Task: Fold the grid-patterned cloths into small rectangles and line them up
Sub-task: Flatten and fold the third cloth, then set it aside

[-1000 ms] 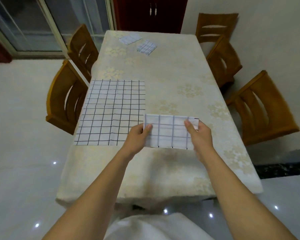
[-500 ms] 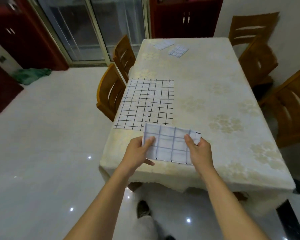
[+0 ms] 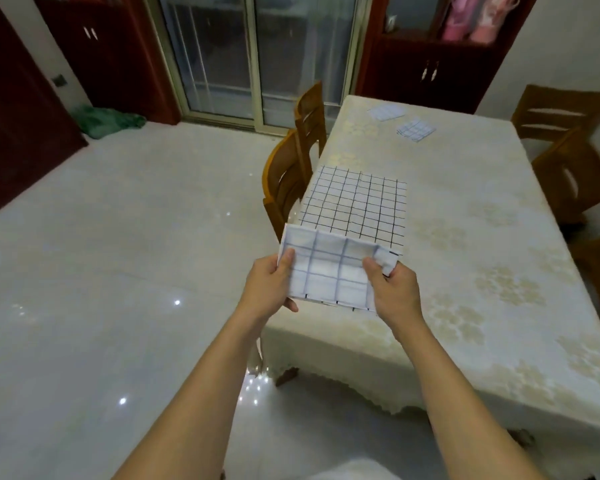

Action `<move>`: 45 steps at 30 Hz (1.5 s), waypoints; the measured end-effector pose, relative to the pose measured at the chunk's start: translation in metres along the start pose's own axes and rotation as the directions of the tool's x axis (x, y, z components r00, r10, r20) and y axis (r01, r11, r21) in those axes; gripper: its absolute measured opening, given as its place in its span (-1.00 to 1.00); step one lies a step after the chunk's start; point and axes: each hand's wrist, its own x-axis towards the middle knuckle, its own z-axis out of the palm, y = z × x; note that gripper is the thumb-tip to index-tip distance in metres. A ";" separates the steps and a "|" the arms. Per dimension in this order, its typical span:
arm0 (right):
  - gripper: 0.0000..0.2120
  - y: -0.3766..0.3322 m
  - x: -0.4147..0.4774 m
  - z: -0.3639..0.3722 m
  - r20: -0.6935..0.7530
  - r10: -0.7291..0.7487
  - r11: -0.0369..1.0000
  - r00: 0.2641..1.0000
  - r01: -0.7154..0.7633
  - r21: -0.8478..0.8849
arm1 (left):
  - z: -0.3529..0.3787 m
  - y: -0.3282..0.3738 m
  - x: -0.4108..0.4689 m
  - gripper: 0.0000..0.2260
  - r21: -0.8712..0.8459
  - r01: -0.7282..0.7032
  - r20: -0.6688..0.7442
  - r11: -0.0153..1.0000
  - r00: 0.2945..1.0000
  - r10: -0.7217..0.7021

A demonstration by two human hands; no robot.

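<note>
I hold a folded grid-patterned cloth (image 3: 329,270) in the air over the table's near left corner. My left hand (image 3: 269,289) pinches its left edge with the thumb on top, and my right hand (image 3: 394,289) pinches its right edge the same way. A larger grid cloth (image 3: 357,206) lies spread flat on the table just beyond. Two small folded grid cloths (image 3: 386,112) (image 3: 415,129) lie side by side at the table's far end.
The table (image 3: 465,271) wears a cream floral cover. Two wooden chairs (image 3: 291,174) stand along its left side, and more chairs (image 3: 575,181) line its right side. Glossy tiled floor (image 3: 118,271) stretches out to the left. Dark red cabinets and a glass sliding door stand behind.
Both hands lifted the folded cloth off the table and carried it left and toward me. My view has swung left, so the table now sits on the right.
</note>
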 end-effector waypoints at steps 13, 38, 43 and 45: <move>-0.81 -0.096 -0.010 0.253 0.208 -0.002 1.000 0.978 -0.003 0.021 | -0.270 -0.038 0.022 -0.71 -0.203 0.063 -0.089 0.977 0.993 -0.082; -0.90 -0.200 0.299 0.496 0.395 -0.073 0.988 0.916 0.014 0.152 | -0.442 0.039 0.342 -0.77 -0.207 -0.001 -0.258 0.978 0.965 -0.054; -0.87 -0.191 0.367 0.516 0.349 -0.055 0.994 0.936 0.017 0.112 | -0.446 0.039 0.425 -0.74 -0.229 0.026 -0.228 0.973 0.970 -0.079; -0.85 -0.183 0.395 0.524 0.329 -0.027 0.995 0.944 -0.005 0.097 | -0.447 0.037 0.461 -0.74 -0.233 0.036 -0.192 0.972 0.978 -0.083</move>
